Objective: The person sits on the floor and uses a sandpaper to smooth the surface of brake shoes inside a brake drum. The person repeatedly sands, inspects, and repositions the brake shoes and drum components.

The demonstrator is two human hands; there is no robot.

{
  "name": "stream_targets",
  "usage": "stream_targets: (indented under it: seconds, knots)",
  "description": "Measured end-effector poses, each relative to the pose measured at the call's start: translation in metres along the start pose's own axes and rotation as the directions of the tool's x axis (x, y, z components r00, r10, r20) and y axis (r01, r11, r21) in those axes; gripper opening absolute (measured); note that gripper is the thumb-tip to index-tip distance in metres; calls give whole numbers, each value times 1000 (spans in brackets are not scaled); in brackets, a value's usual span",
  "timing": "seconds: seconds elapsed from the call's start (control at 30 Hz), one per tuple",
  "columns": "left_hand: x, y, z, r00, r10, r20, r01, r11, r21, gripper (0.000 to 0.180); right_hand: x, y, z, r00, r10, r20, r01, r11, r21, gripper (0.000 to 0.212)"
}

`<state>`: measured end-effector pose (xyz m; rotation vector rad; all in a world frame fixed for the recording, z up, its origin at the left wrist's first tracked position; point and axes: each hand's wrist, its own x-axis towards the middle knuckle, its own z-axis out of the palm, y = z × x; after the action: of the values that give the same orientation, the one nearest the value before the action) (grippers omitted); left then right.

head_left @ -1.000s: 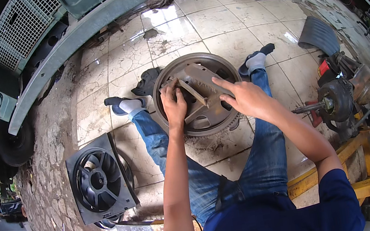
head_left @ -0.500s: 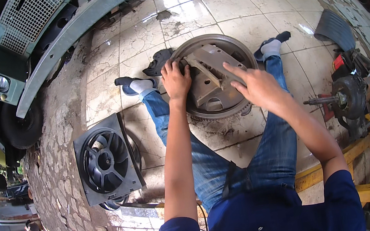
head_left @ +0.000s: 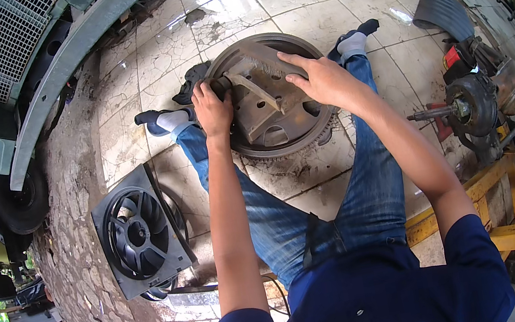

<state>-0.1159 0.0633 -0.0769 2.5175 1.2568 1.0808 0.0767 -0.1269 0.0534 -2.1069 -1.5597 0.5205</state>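
Note:
A round rusty metal flywheel (head_left: 313, 130), toothed along its edge, lies on the tiles between my spread legs. Across its face sits a tan bar (head_left: 258, 93) with a flat grey-brown metal plate (head_left: 254, 52) beside it. On the wheel's left rim, my left hand (head_left: 213, 108) has its fingers curled by a dark, round-ended piece that they partly hide. My right hand (head_left: 322, 80) rests over the plate's right end, index finger and thumb stretched out and apart. What lies under its palm is hidden.
A black radiator fan (head_left: 141, 236) in a square shroud stands by my left leg. Behind the wheel lies a crumpled black piece (head_left: 192, 82). Greasy machine parts (head_left: 474, 106) and a yellow frame (head_left: 442, 221) are at the right. A vehicle bumper (head_left: 65, 73) spans the upper left.
The whole view has shifted, so the scene sits farther left and higher. My right hand has moved farther from me over the wheel; my left hand stays at the rim.

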Motion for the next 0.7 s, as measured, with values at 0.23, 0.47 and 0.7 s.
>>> stream_targets:
  seconds: [0.23, 0.47, 0.7]
  knots:
    - [-7, 5, -3, 997, -57, 43, 49, 985, 164, 55, -9, -8, 7, 992, -128, -13, 127, 989, -75, 51]
    - [0, 1, -4, 998, -46, -49, 42, 996, -80, 45, -7, -20, 15, 993, -115, -22, 113, 991, -75, 51]
    - [0, -1, -3, 976, -107, -188, 69, 977, -200, 22, 8, 4, 8, 993, -40, -107, 37, 999, -22, 51]
